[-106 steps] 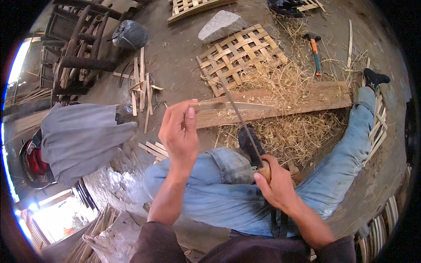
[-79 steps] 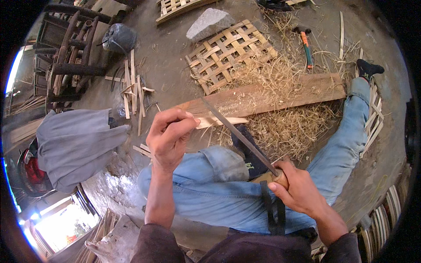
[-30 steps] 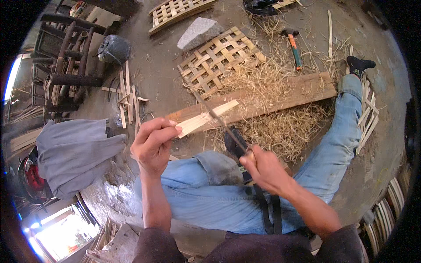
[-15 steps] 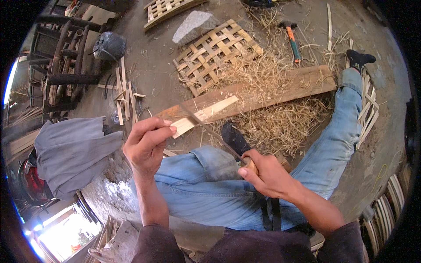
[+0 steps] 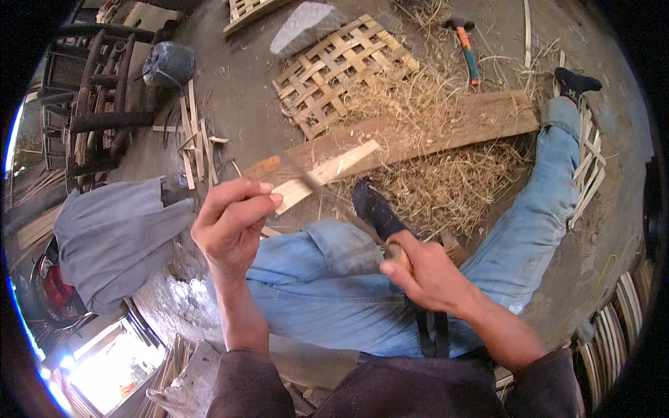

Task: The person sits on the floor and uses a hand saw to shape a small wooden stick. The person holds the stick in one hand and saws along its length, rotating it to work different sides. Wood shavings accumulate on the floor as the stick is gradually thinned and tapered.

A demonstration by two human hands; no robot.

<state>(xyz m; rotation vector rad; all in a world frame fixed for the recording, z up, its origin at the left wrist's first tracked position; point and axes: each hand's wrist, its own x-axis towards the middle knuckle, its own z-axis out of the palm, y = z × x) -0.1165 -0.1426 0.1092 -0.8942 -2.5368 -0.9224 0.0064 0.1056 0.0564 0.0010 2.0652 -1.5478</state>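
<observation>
My left hand (image 5: 233, 219) pinches the near end of a pale, flat bamboo strip (image 5: 348, 161) between thumb and fingers. The strip slants up to the right over a long wooden board (image 5: 481, 129). In my right hand (image 5: 426, 272), closed round its wooden handle, is a knife (image 5: 304, 178). Motion smears its long thin blade, which reaches up and left across the strip just beyond my left fingertips. Whether the edge is biting into the strip I cannot tell.
Curly shavings (image 5: 453, 188) heap around the board. Beyond it lie a woven bamboo panel (image 5: 341, 73), a grey stone (image 5: 305, 29) and a hammer (image 5: 465, 52). Loose strips (image 5: 197, 139) are on the floor at left, near a dark wooden chair (image 5: 97, 90). A grey cloth (image 5: 115, 237) hangs at left.
The knife blade is more blurred and lies slightly differently across the strip. My right hand has shifted slightly, while my left keeps its pinch. The whole view has tilted a little.
</observation>
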